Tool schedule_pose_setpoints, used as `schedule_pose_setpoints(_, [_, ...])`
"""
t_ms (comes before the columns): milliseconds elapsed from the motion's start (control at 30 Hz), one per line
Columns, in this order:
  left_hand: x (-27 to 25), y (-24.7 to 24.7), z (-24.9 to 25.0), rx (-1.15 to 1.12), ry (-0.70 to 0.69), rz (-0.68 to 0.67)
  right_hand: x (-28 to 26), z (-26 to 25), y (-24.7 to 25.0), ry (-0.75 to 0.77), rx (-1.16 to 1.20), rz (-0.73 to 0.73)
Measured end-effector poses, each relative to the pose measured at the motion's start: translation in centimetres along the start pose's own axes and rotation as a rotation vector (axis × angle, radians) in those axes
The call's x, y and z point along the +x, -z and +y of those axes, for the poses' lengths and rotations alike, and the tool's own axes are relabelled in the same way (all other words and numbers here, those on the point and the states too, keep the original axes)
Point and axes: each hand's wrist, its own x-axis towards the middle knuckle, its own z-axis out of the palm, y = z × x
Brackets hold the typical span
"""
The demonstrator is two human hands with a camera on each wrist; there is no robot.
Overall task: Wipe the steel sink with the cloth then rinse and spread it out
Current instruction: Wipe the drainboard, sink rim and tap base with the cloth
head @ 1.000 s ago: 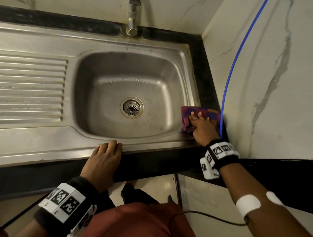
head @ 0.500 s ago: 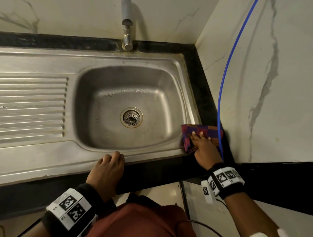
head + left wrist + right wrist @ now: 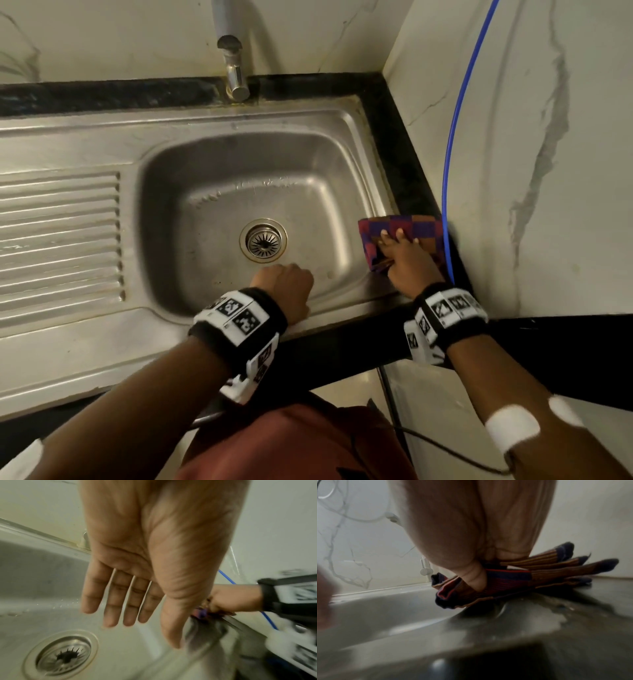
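Observation:
The steel sink point(image 3: 239, 120) fills the head view, its drain point(image 3: 263, 241) in the middle of the bowl. A checked red, blue and orange cloth point(image 3: 421, 226) lies folded on the sink's right rim. My right hand point(image 3: 400, 246) rests on it with fingers laid on top. In the right wrist view the thumb point(image 3: 474, 585) is tucked between the cloth point(image 3: 547, 568) layers, pinching them. My left hand point(image 3: 284, 281) hangs over the front rim into the bowl. The left wrist view shows this hand point(image 3: 137, 608) with straight fingers, holding nothing, above the drain point(image 3: 63, 654).
A steel tap point(image 3: 234, 78) stands behind the bowl. The ribbed drainboard point(image 3: 58, 233) lies to the left. A marble wall point(image 3: 548, 171) rises close on the right, with a blue cable point(image 3: 448, 171) running down it beside the cloth. A black counter edge point(image 3: 342, 349) fronts the sink.
My left hand has left the front rim and moved right and forward into the bowl. My right hand stays on the cloth at the right rim. The view has tilted down.

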Motion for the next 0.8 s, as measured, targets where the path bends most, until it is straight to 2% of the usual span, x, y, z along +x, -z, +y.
schedule_pose_setpoints(167, [8.1,4.0,-3.4,-0.035,0.043,0.202,-0.5,0.5,-0.7,0.0,0.03,-0.007])
schedule_pose_setpoints(300, [14.0,7.0,-8.8,0.01,0.128,0.371,3.1,-0.1,0.7,0.025,-0.067,-0.002])
schedule_pose_setpoints(400, [16.4,8.4,-12.6,0.02,0.225,0.403,7.7,-0.7,2.7,0.049,-0.107,0.027])
schedule_pose_setpoints(500, [17.3,8.2,-15.8,0.026,0.302,0.427,12.2,-1.7,5.7,0.059,-0.093,0.059])
schedule_pose_setpoints(633, [16.3,7.4,-18.6,0.04,0.268,0.444,16.5,-2.4,8.3,0.083,-0.105,0.05])
schedule_pose_setpoints(800, [13.9,6.2,-23.2,-0.021,0.358,0.574,13.7,-1.7,5.4,0.058,-0.1,0.096])
